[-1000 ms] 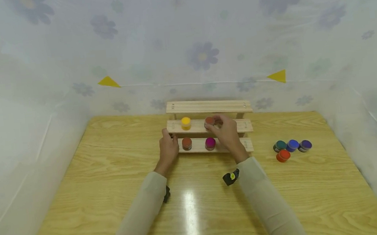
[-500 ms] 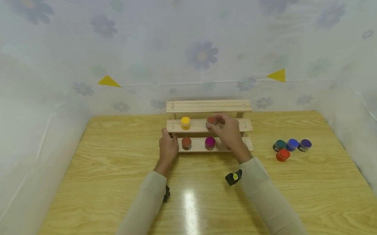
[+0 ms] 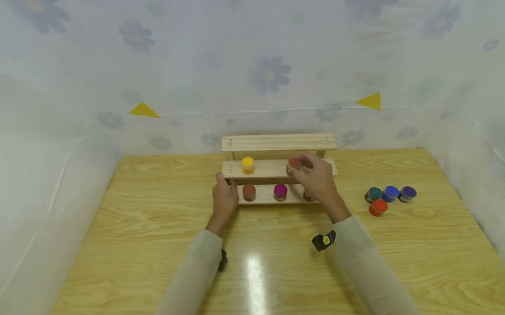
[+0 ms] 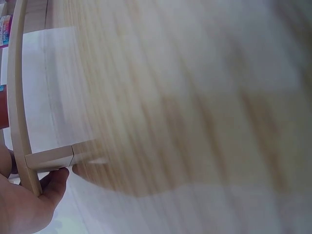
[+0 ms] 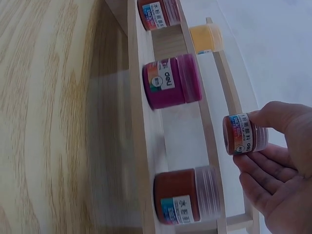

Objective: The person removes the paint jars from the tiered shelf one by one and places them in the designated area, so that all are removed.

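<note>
Right hand (image 3: pixel 319 177) pinches brown paint jar (image 5: pixel 240 134) at middle tier (image 3: pixel 270 167) of wooden rack (image 3: pixel 278 142) (magenta paint jar (image 5: pixel 168 83) one tier below); left hand (image 3: pixel 225 199) grips rack's left end.

Hands (image 4: pixel 27 209) (image 5: pixel 287 183) cut off by wrist views' edges, rightmost lower-shelf brown jar (image 3: pixel 309 196) partly hidden, left wrist's tabletop (image 4: pixel 195 122) blurred

Labelled brown jar (image 5: pixel 239 134) in right hand (image 5: pixel 295 180)
</note>
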Demonstrator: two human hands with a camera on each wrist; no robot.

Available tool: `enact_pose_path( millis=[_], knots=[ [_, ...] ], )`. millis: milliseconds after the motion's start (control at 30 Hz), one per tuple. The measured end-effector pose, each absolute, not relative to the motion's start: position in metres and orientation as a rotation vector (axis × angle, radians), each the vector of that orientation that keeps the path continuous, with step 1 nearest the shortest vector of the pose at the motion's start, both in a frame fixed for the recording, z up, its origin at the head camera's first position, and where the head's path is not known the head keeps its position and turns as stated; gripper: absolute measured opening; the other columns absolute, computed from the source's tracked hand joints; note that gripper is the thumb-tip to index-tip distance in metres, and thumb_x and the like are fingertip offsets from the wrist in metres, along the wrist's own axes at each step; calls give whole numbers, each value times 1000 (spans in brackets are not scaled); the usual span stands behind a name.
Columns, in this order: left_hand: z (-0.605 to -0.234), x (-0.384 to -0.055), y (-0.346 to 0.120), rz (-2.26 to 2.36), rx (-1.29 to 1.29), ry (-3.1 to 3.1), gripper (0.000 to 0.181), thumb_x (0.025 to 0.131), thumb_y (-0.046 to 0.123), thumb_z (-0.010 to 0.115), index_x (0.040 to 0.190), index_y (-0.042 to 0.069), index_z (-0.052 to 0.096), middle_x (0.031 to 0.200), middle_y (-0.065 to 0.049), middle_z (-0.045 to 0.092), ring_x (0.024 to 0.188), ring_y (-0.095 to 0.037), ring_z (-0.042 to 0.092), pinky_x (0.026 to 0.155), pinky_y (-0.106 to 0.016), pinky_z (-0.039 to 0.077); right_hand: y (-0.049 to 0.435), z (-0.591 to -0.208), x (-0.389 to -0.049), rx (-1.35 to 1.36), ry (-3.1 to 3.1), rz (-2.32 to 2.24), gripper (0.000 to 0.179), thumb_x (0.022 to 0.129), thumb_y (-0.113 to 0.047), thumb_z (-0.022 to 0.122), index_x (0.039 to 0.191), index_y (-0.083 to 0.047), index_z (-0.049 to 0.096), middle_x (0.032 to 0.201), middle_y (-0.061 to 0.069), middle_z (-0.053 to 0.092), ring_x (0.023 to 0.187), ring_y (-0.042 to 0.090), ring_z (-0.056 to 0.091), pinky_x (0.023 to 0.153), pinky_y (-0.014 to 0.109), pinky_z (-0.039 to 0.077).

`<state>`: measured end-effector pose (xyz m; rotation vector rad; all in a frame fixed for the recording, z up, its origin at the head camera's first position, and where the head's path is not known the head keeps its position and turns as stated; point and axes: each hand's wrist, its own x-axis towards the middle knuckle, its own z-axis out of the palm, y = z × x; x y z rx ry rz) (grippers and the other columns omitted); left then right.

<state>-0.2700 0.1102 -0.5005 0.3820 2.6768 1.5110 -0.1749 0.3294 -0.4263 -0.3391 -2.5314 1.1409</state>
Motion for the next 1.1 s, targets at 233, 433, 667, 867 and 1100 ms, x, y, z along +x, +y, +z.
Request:
enact_pose_path(
  millis=[233, 433, 667, 867, 1100],
  knots=[
    [-501, -271, 110, 1508, 387, 2685, 21, 99, 12, 45, 117, 1, 40, 113, -26, 61, 100, -34, 64, 78, -42, 54, 341, -426, -164, -389, -2531, 1161, 44, 85, -31, 70, 121, -8, 59, 117, 15, 64, 98, 33, 62, 78, 46, 51],
    [-502, -271, 109, 1497, 385, 2698, 21, 99, 12, 45, 117, 2, 39, 112, -26, 61, 98, -34, 65, 76, -42, 54, 354, -425, -154, -379, -2508, 1107, 43, 85, -28, 71, 119, -5, 59, 115, 17, 64, 110, 33, 60, 93, 51, 46],
    [-502, -272, 108, 1498, 379, 2686, 22, 100, 12, 46, 119, 3, 39, 113, -24, 61, 94, -33, 65, 72, -40, 53, 369, -425, -140, -326, -2474, 995, 42, 84, -26, 72, 116, -2, 59, 110, 19, 65, 104, 36, 61, 89, 51, 48],
    [-501, -272, 108, 1502, 381, 2675, 23, 100, 13, 45, 120, 3, 38, 113, -25, 61, 93, -33, 65, 70, -39, 53, 378, -425, -129, -370, -2474, 951, 41, 85, -26, 71, 116, -1, 59, 111, 21, 64, 104, 38, 59, 91, 54, 45],
    [-501, -271, 108, 1512, 372, 2665, 21, 100, 12, 45, 117, 3, 39, 111, -23, 61, 97, -34, 64, 74, -41, 53, 389, -426, -115, -460, -2470, 944, 46, 85, -26, 70, 119, 1, 57, 112, 24, 63, 107, 40, 57, 92, 54, 44]
  ],
)
